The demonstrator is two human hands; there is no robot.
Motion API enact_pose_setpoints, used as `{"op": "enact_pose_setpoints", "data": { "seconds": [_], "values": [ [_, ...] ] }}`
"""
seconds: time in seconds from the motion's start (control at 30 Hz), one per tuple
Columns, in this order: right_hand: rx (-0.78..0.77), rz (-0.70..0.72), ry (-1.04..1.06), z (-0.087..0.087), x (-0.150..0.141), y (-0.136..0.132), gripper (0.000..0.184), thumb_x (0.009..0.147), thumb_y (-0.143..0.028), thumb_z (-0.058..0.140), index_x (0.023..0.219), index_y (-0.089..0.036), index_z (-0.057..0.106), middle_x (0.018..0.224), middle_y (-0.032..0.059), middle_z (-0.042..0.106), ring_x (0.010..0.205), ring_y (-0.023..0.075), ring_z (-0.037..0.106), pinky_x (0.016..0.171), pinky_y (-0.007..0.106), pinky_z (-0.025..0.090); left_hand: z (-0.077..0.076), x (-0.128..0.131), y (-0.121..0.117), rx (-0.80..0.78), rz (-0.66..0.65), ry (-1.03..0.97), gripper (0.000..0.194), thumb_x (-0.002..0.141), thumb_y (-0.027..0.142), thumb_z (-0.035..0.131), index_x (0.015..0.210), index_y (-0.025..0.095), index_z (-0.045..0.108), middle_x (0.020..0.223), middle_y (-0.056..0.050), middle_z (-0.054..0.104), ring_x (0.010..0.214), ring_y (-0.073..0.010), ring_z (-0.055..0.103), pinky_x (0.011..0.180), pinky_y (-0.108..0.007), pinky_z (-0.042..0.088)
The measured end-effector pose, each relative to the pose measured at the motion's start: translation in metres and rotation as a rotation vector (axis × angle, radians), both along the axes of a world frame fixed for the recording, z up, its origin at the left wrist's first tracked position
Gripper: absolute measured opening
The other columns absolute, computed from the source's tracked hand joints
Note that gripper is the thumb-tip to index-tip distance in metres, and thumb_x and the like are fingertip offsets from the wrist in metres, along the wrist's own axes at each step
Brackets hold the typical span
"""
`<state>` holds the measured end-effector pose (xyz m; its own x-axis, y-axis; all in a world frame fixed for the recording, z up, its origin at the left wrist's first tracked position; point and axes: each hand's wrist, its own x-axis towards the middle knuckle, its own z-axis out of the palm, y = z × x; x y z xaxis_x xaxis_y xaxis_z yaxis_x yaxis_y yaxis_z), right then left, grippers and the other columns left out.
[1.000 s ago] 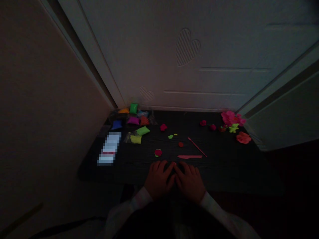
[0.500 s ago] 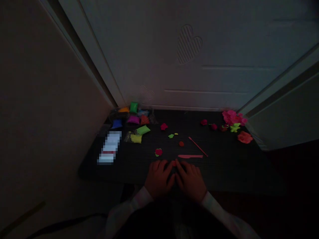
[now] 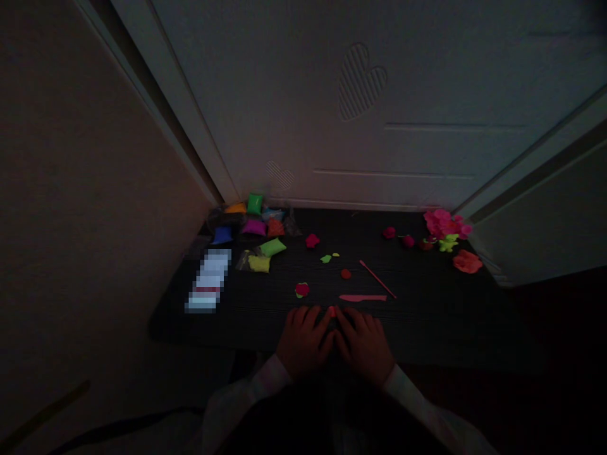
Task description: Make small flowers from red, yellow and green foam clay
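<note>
At the near edge of the dark table, my left hand point(image 3: 306, 338) and my right hand point(image 3: 361, 341) lie side by side, thumbs almost meeting. Between the tips of their index fingers they hold a small red piece of clay point(image 3: 332, 311), partly covered. Just beyond lies a pink plastic clay knife point(image 3: 363, 297), with a thin pink modelling stick point(image 3: 377, 279) slanting behind it. A flat red disc point(image 3: 346, 273) sits left of the stick. Nearer my left hand is a red flower shape with a green edge point(image 3: 302, 290).
Packets of coloured clay point(image 3: 255, 227) are piled at the back left, behind a blurred-out bright screen point(image 3: 208, 281). Green and yellow bits point(image 3: 325, 259) and a red flower point(image 3: 312, 241) lie mid-table. Pink flowers point(image 3: 443, 224), a yellow bear figure point(image 3: 447, 242) and a coral flower point(image 3: 467, 261) stand back right.
The red piece between my index fingertips shows more than before. My hands have hardly moved; the view has tilted slightly.
</note>
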<state>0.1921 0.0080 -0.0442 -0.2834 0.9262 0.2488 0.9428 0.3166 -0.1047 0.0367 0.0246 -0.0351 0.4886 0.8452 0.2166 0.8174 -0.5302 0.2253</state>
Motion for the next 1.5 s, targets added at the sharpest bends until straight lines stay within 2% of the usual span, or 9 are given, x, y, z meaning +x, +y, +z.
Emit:
{"op": "enact_pose_setpoints", "data": {
  "seconds": [0.13,0.3,0.5,0.77,1.1,1.3,1.5],
  "values": [
    [0.021,0.002,0.098,-0.0054,0.0046,0.0001,0.04,0.081,-0.028,0.04,0.114,-0.008,0.05,0.101,0.0142,0.056,0.083,0.021,0.048,0.069,0.034,0.038,0.0011,0.0005,0.0,-0.01,0.025,-0.027,0.04,0.081,0.036,0.039,0.117,0.021,0.049,0.104,-0.008,0.057,0.092,-0.0233,0.046,0.08,-0.039,0.037],
    [0.0,0.008,0.142,-0.0047,0.0048,-0.0004,0.035,0.081,-0.025,0.042,0.111,-0.012,0.053,0.099,0.012,0.055,0.084,0.0206,0.048,0.071,0.035,0.039,0.0048,0.0038,0.0006,-0.048,0.04,0.025,0.044,0.08,0.042,0.038,0.119,0.024,0.047,0.11,-0.01,0.053,0.096,-0.0256,0.045,0.08,-0.042,0.036],
    [-0.001,0.005,0.147,-0.0022,0.0041,0.0,0.036,0.08,-0.024,0.042,0.111,-0.011,0.053,0.098,0.0122,0.055,0.083,0.0202,0.049,0.071,0.035,0.04,0.0048,0.0055,0.0012,-0.035,0.061,0.068,0.043,0.08,0.044,0.037,0.118,0.025,0.048,0.109,-0.01,0.055,0.097,-0.0267,0.045,0.079,-0.043,0.035],
    [0.027,-0.01,0.161,-0.0045,0.0042,0.0006,0.035,0.081,-0.024,0.041,0.11,-0.01,0.054,0.098,0.0132,0.055,0.083,0.0204,0.049,0.071,0.035,0.041,0.0029,0.0031,-0.0005,0.005,0.031,0.072,0.046,0.081,0.041,0.038,0.122,0.023,0.044,0.109,-0.009,0.055,0.094,-0.024,0.046,0.08,-0.041,0.035],
    [0.03,-0.008,0.182,-0.0053,0.0046,0.0007,0.034,0.081,-0.023,0.042,0.11,-0.01,0.054,0.098,0.0123,0.055,0.084,0.0198,0.049,0.072,0.034,0.04,-0.0001,0.0026,-0.0011,0.023,0.002,0.093,0.044,0.082,0.041,0.037,0.123,0.026,0.042,0.108,-0.006,0.057,0.092,-0.0229,0.046,0.078,-0.039,0.032],
    [0.037,-0.012,0.193,-0.005,0.0044,0.0006,0.032,0.081,-0.024,0.041,0.108,-0.011,0.055,0.096,0.0118,0.055,0.083,0.0198,0.049,0.071,0.034,0.04,-0.0015,0.003,-0.002,0.109,-0.046,0.104,0.044,0.082,0.039,0.039,0.121,0.021,0.044,0.119,-0.003,0.054,0.095,-0.0199,0.045,0.083,-0.037,0.031],
    [0.043,-0.018,0.202,-0.005,0.0045,0.0,0.032,0.081,-0.024,0.041,0.107,-0.011,0.055,0.098,0.0122,0.055,0.086,0.0201,0.049,0.073,0.034,0.041,0.0026,0.0027,-0.0014,0.083,-0.056,0.117,0.045,0.082,0.039,0.038,0.122,0.02,0.042,0.12,-0.003,0.054,0.098,-0.0195,0.046,0.083,-0.036,0.032]
  ]
}}
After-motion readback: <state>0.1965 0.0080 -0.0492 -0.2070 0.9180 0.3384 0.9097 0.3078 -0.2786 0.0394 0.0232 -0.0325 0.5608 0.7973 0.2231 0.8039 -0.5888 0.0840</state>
